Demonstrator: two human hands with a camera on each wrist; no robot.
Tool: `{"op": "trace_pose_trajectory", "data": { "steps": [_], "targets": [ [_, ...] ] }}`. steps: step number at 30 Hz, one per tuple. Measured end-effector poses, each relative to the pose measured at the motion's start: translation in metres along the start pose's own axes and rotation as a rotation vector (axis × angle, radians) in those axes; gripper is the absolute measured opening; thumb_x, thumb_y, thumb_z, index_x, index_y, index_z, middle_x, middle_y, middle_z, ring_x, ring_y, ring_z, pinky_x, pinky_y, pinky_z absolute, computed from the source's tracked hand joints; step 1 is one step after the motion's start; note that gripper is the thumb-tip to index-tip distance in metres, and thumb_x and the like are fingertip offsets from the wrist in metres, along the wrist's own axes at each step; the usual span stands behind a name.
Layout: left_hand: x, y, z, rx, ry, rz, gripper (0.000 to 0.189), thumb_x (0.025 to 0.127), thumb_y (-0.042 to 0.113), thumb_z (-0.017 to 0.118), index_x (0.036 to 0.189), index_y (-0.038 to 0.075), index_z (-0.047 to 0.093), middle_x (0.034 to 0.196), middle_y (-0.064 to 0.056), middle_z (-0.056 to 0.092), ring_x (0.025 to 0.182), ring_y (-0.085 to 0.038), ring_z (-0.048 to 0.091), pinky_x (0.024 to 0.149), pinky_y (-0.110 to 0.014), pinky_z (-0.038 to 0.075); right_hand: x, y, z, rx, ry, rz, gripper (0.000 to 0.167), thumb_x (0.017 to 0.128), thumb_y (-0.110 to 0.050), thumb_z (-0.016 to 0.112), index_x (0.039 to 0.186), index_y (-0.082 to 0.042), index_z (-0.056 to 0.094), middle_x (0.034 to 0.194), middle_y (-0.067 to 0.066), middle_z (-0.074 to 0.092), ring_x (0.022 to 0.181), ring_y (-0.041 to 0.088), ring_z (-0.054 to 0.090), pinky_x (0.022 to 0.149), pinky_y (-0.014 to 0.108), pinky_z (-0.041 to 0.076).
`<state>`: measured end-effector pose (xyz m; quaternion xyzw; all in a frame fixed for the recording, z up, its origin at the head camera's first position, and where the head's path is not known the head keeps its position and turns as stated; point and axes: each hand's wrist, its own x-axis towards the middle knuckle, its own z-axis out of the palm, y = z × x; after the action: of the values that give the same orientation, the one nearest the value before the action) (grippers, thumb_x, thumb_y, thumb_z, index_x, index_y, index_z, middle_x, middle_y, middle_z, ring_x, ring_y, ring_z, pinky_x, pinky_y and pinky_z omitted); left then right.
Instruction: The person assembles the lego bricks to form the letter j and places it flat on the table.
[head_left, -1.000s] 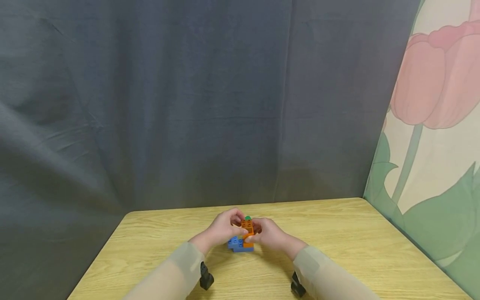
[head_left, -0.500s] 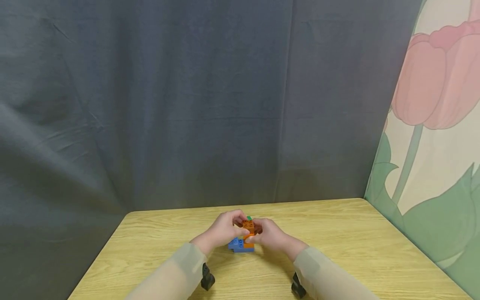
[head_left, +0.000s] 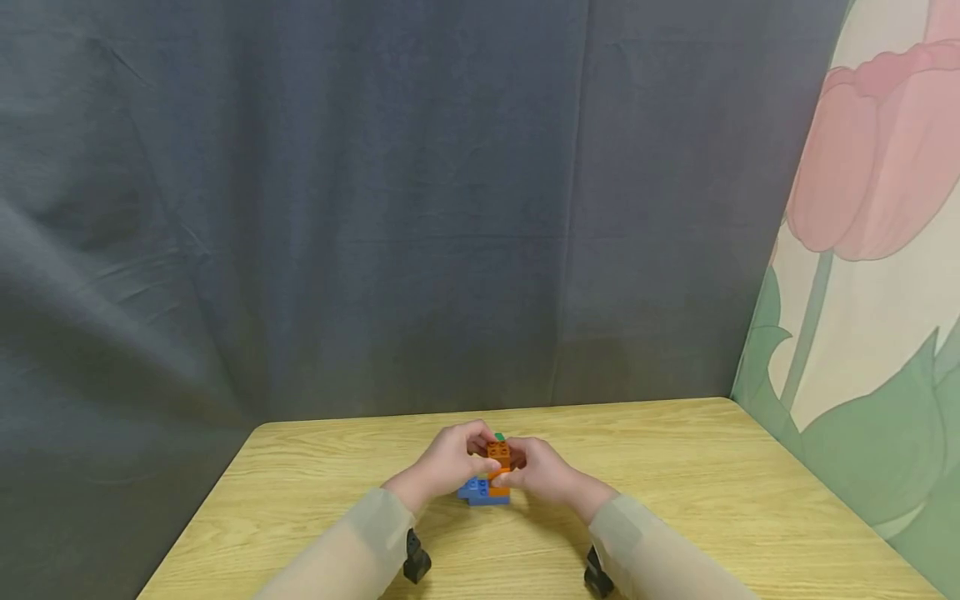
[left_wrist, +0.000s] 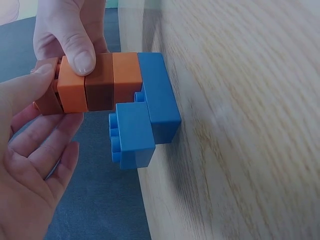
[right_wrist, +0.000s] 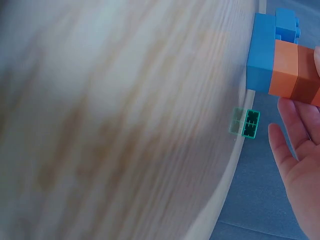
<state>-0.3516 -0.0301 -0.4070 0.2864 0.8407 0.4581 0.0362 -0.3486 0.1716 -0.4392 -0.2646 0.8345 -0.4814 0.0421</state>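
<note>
A stack of orange and brown-orange toy building bricks (left_wrist: 127,75) rises from a long blue brick (left_wrist: 161,95) on the table. A second blue brick (left_wrist: 135,135) juts out to the side, studs up. My left hand (head_left: 450,457) pinches the topmost brown-orange brick (left_wrist: 48,92), which sits slightly tilted with a thin gap under it in the left wrist view. My right hand (head_left: 542,472) grips the stack just below, thumb pressed on an orange brick (left_wrist: 71,95). In the right wrist view the upper stack is cut off by the frame.
Behind the stack a small green brick (right_wrist: 251,124) lies with its hollow underside showing. The wooden table (head_left: 675,475) extends around the hands. A dark curtain (head_left: 412,208) hangs at the back, and a tulip-patterned panel (head_left: 862,292) stands to the right.
Both hands keep the same hold. The hands and the upper bricks have shifted very slightly to the right in the head view.
</note>
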Motion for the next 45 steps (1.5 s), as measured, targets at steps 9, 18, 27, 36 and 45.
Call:
{"op": "trace_pose_trajectory", "data": {
  "steps": [9,18,27,36,45],
  "targets": [
    [-0.001,0.000,0.000,-0.017,-0.004,-0.004,0.018,0.088,0.011,0.076,0.099,0.019,0.064,0.093,0.006,0.064,0.087,-0.012,0.062,0.077,-0.028,0.054,0.001,0.002,0.001,0.007,-0.004,-0.007,0.019,0.088,-0.018,0.077,0.104,-0.010,0.069,0.095,-0.003,0.069,0.087,0.019,0.064,0.078,0.033,0.051],
    [-0.003,0.002,0.000,0.014,0.004,-0.003,0.019,0.088,0.013,0.077,0.099,0.020,0.064,0.095,0.009,0.064,0.092,-0.010,0.062,0.082,-0.032,0.052,0.001,0.002,0.001,0.013,0.003,-0.005,0.016,0.088,-0.016,0.076,0.101,-0.011,0.068,0.095,-0.003,0.069,0.088,0.020,0.064,0.077,0.034,0.051],
    [-0.004,-0.002,0.003,0.019,0.013,-0.013,0.019,0.088,0.015,0.076,0.101,0.024,0.064,0.096,0.010,0.063,0.094,-0.010,0.060,0.083,-0.034,0.052,-0.012,-0.028,-0.001,0.016,0.009,-0.025,0.013,0.089,-0.005,0.074,0.101,-0.005,0.068,0.095,0.004,0.069,0.090,0.029,0.064,0.078,0.037,0.052],
    [-0.003,0.001,0.003,0.020,0.006,-0.019,0.017,0.089,0.015,0.076,0.099,0.022,0.064,0.094,0.008,0.063,0.090,-0.012,0.060,0.077,-0.030,0.052,-0.002,0.001,-0.001,-0.004,-0.009,-0.012,0.016,0.089,-0.020,0.076,0.102,-0.013,0.069,0.094,-0.004,0.069,0.088,0.018,0.064,0.078,0.035,0.051],
    [-0.002,0.006,0.000,0.081,-0.018,-0.035,0.018,0.088,0.015,0.077,0.097,0.021,0.062,0.093,0.006,0.062,0.086,-0.013,0.060,0.069,-0.029,0.053,-0.002,-0.005,-0.001,-0.037,0.000,-0.017,0.016,0.089,-0.019,0.076,0.101,-0.012,0.069,0.093,-0.004,0.067,0.087,0.018,0.061,0.076,0.036,0.051]
  ]
}}
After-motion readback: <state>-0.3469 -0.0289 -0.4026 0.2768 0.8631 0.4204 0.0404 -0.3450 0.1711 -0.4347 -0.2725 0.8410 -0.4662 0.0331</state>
